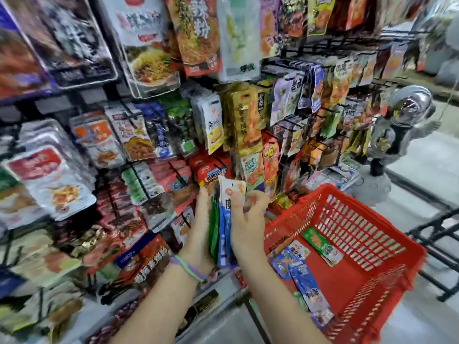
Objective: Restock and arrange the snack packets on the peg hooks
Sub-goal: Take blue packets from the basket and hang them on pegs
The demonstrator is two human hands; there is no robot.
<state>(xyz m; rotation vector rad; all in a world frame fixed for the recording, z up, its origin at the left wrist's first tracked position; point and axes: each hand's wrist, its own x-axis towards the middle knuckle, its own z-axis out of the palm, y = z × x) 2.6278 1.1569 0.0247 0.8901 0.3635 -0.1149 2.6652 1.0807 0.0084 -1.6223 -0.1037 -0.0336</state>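
Heavy motion blur across the whole rack; most packet labels unreadable, left side worst. The peg hooks (293,121) are mostly buried under hanging packets (244,120), only a few black wire ends show right of centre. Frame edges cut off the top-row packets and the far left stock. Figurine (402,125) at right is smeared, detail unclear.

Left hand (201,224): fingers extended upward, cupped round the left side of a stack of packets (222,229) (green and blue edges visible), holding it upright in front of the lower rack. How many packets in the stack: can't tell. Bands (188,268) on that wrist.

Right hand (248,219): fingers curled, thumb and fingertips pinching a white packet (232,191) at the front of the stack, its top sticking up above both hands. Grip point partly hidden by the fingers.

Red basket (367,234) just right of the hands, near the rack, holding a few loose packets (305,276) on its floor: blue ones and a green one. Lower right corner of the basket cut off.
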